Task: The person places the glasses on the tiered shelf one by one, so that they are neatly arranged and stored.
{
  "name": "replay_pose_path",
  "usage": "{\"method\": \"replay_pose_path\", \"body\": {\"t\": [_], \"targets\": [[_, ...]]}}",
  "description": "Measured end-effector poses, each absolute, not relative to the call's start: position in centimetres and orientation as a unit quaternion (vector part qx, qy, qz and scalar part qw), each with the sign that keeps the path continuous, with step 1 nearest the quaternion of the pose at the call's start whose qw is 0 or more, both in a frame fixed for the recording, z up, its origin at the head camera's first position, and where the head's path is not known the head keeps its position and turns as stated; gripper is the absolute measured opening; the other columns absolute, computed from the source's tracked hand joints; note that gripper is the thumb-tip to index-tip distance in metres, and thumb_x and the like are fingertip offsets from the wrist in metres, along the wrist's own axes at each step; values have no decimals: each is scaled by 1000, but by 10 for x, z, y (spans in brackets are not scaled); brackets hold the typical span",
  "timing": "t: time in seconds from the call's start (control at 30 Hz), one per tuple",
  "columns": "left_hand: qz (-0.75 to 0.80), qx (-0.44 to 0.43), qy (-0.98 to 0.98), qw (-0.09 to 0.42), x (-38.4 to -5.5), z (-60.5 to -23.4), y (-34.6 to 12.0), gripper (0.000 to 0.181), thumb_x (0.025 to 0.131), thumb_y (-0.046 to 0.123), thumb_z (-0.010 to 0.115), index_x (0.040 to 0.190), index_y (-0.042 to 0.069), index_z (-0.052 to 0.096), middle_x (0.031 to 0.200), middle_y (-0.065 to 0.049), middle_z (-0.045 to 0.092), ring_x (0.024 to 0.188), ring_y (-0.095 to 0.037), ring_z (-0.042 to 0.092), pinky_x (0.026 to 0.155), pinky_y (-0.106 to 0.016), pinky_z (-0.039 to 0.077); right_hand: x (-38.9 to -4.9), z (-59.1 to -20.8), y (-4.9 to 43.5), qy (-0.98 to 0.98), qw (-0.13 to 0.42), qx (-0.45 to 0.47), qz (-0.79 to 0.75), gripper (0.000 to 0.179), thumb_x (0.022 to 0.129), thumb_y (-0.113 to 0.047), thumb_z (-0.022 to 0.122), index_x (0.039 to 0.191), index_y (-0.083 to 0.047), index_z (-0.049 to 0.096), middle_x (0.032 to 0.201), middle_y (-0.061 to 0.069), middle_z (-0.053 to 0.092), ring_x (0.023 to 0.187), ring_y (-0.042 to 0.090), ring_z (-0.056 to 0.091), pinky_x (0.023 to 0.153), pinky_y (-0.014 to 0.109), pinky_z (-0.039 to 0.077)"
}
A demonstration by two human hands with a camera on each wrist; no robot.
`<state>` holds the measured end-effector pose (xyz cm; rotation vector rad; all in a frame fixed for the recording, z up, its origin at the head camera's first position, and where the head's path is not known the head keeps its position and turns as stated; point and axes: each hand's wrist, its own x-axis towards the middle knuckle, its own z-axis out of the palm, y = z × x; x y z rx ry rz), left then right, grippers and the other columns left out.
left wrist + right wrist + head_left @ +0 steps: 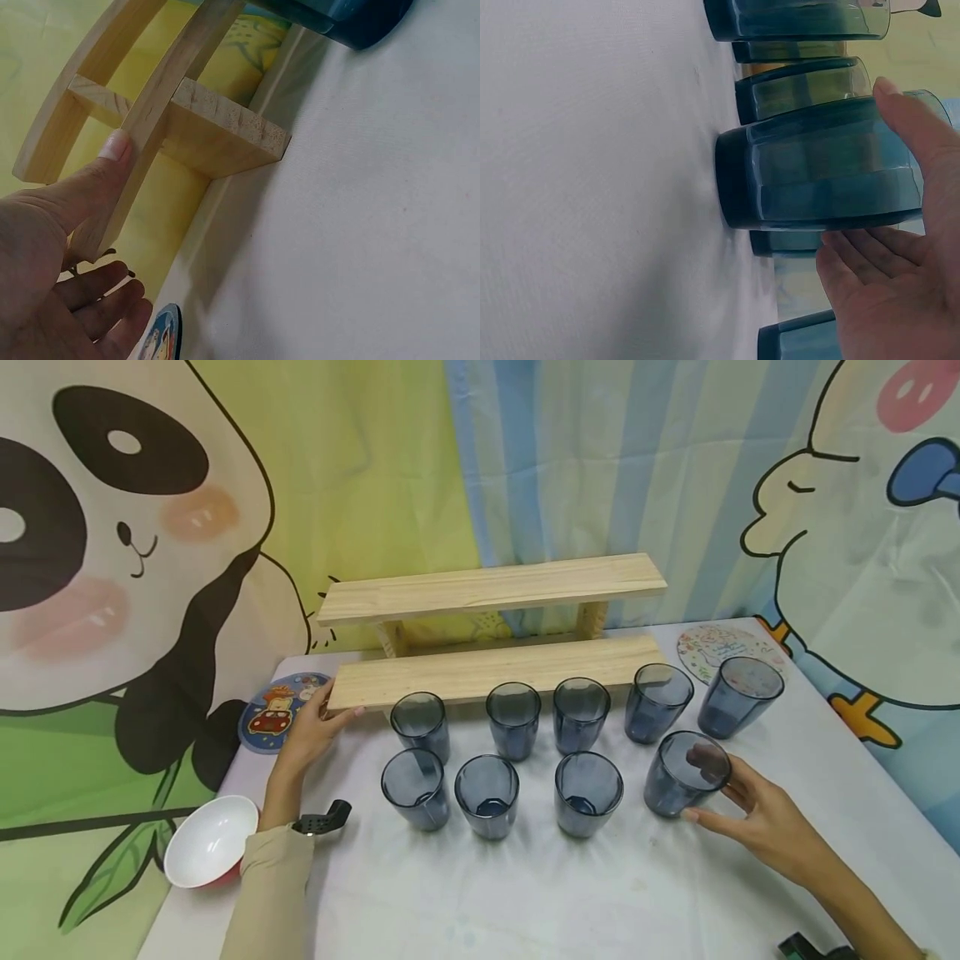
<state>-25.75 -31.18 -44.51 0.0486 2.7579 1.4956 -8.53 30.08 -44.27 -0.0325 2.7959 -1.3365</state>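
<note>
A two-tier wooden shelf stands at the back of the table. My left hand grips the left end of its lower board; in the left wrist view the thumb presses the board's front edge, and the other fingers bend beneath. With my right hand I hold a blue-grey tinted glass, rightmost in the front row. Seen from the right wrist, thumb and fingers lie on opposite sides of this upright glass. More such glasses stand in two rows before the shelf.
A white bowl with a red outside sits at the table's left edge. Blue round mat lies left of the shelf, and a pale floral round mat lies right of it. Printed curtains hang close behind.
</note>
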Motion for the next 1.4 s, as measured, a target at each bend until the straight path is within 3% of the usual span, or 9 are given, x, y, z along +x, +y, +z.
{"method": "replay_pose_path", "body": {"t": [0.5,0.63,0.73,0.93,1.1,1.2,1.3,1.33,1.4], "targets": [[473,17,881,12,-257,-445,-312,95,102,33,73,170,9,13,172,-26,20,159,-47,20,129,-60,20,-84,-445,296,889,4,-4,-457,89,90,-35,86,160,-4,41,162,26,43,150,49,38,99,-6,28],[478,22,878,13,-258,-445,-312,95,102,32,73,171,9,12,173,-26,17,160,-46,16,129,-59,18,-84,-447,295,888,-9,-14,-459,88,89,-34,87,160,-5,42,161,24,46,151,15,44,99,-5,31],[483,26,875,15,-259,-445,-312,95,102,33,72,171,9,11,174,-25,15,161,-46,14,130,-60,17,-84,-449,294,887,-19,-19,-461,86,88,-33,88,157,-6,45,158,23,49,135,-17,42,99,-5,33],[479,22,877,16,-258,-447,-312,95,102,35,72,171,12,10,174,-24,15,160,-47,15,129,-62,17,-84,-450,296,886,-30,-28,-462,83,88,-31,88,156,-5,47,157,22,51,121,-28,37,98,-4,35],[478,25,878,10,-258,-448,-313,94,103,34,72,171,13,11,174,-25,17,160,-47,17,129,-63,18,-84,-452,296,887,-39,-25,-459,82,88,-31,88,155,-5,49,156,22,52,124,-25,40,98,-4,36],[487,29,873,4,-257,-448,-311,93,102,31,72,171,12,13,173,-26,20,159,-47,19,128,-63,19,-84,-452,294,891,-34,-14,-453,83,88,-33,88,156,-4,48,157,24,51,142,5,52,97,-4,36],[493,26,870,2,-256,-448,-310,92,102,31,73,171,13,14,173,-26,20,159,-48,20,128,-63,20,-85,-449,291,896,-28,-4,-444,85,88,-37,87,156,-3,48,157,25,50,143,45,50,95,-5,36],[493,25,870,3,-256,-448,-309,92,102,31,73,171,13,14,173,-26,20,158,-49,20,127,-64,21,-85,-448,290,896,-27,-4,-444,86,88,-37,88,155,-3,48,157,26,50,141,53,48,95,-5,37],[492,20,870,4,-256,-448,-310,92,102,32,73,171,14,14,173,-25,20,159,-48,20,127,-63,21,-85,-447,289,898,-29,-8,-439,85,88,-37,88,155,-3,48,156,26,51,141,51,49,95,-4,37]]}}
